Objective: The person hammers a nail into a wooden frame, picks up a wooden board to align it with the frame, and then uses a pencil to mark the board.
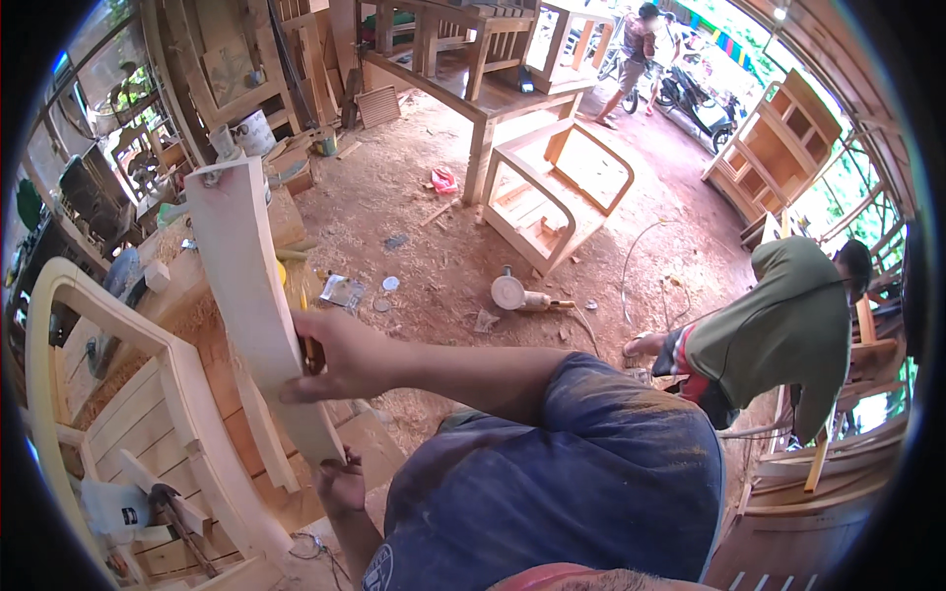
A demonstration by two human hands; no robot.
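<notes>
A long, pale, slightly curved wooden board (241, 266) stands tilted in front of me on the left. My left hand (342, 483) is closed around its lower end. Along the board's right edge, higher up, my right hand (340, 360) is closed around a small orange-brown and dark object (313, 355), its fingers against the wood. Most of that object is hidden, so its kind cannot be made out. Left of the board lies a wooden chair frame (177, 384) with a slatted panel and a rounded arm. A hammer (177, 522) rests on it near a whitish container (113, 507).
A workbench (286, 212) with shavings lies behind the board. On the dusty floor are an angle grinder (517, 293) with its cord and a wooden frame (562, 192). A co-worker (774, 325) in a green top bends at the right. A large table (483, 108) stands far off.
</notes>
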